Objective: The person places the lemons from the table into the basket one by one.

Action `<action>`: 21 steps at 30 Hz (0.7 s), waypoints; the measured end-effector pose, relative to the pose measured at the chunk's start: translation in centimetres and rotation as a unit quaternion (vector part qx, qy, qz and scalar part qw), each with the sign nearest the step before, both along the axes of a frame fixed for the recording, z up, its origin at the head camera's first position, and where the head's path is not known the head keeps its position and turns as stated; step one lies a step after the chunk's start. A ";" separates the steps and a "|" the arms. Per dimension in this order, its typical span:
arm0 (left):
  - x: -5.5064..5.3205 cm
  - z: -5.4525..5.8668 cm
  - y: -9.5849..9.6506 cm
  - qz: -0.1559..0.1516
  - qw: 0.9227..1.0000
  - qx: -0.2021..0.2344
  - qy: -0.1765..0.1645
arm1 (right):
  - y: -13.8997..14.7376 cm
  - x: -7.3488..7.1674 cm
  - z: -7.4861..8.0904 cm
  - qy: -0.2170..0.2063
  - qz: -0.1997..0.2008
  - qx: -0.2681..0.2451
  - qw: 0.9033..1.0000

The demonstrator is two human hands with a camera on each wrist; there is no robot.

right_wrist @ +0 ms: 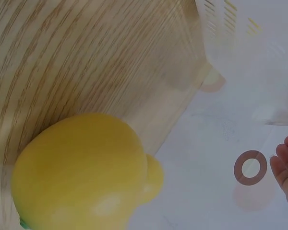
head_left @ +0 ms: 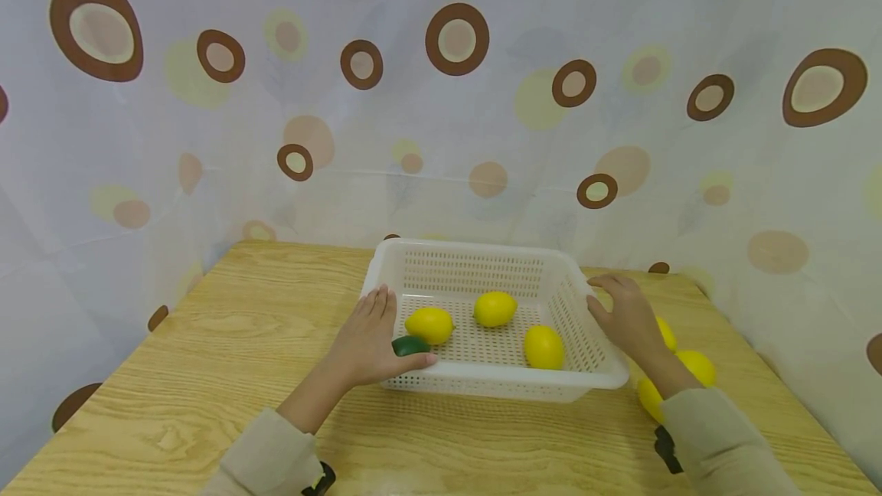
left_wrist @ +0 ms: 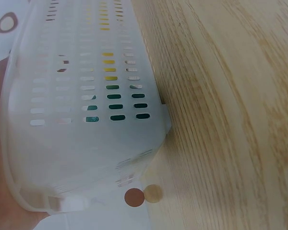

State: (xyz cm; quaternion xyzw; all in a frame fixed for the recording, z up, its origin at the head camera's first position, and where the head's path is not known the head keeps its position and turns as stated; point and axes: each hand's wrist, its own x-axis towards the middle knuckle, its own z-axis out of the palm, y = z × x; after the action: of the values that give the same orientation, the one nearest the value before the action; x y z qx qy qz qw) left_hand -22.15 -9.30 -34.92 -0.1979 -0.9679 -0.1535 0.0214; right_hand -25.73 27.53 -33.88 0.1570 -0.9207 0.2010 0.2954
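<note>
A white plastic basket with slotted walls sits on the table and holds three lemons. A dark green rounded item is in its near left corner, partly hidden by my left hand. That left hand rests on the left rim with straight fingers, its thumb along the front rim. The left wrist view shows the basket's outer wall beside the palm. My right hand is at the right rim, fingers loosely bent; whether the fingertips touch it I cannot tell.
More lemons lie on the wooden table right of the basket, partly behind my right forearm. One lemon looms large in the right wrist view. A patterned curtain hangs behind the table and along its sides.
</note>
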 end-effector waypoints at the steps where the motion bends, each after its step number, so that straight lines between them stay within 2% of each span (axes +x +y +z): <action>1: 0.0 0.0 0.0 0.000 1.000 0.000 0.000 | 0.1 0.0 0.0 0.001 -0.003 -0.002 1.000; 9: 0.0 0.0 0.0 0.002 1.000 -0.001 -0.001 | 1.5 0.4 -0.2 0.002 -0.009 -0.022 1.000; 16: 0.0 0.2 0.0 0.000 1.000 0.004 -0.006 | 2.7 0.9 -0.8 0.037 0.007 -0.023 0.999; 21: 0.0 0.2 0.0 -0.002 1.000 0.003 -0.007 | 3.3 1.2 -1.2 0.028 0.003 -0.019 0.999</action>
State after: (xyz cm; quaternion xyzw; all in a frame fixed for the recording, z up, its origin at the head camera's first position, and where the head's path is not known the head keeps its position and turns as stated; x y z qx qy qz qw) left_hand -22.11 -9.30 -34.71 -0.1986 -0.9672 -0.1574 0.0153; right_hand -24.54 30.81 -35.03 0.1592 -0.9077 0.2152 0.3232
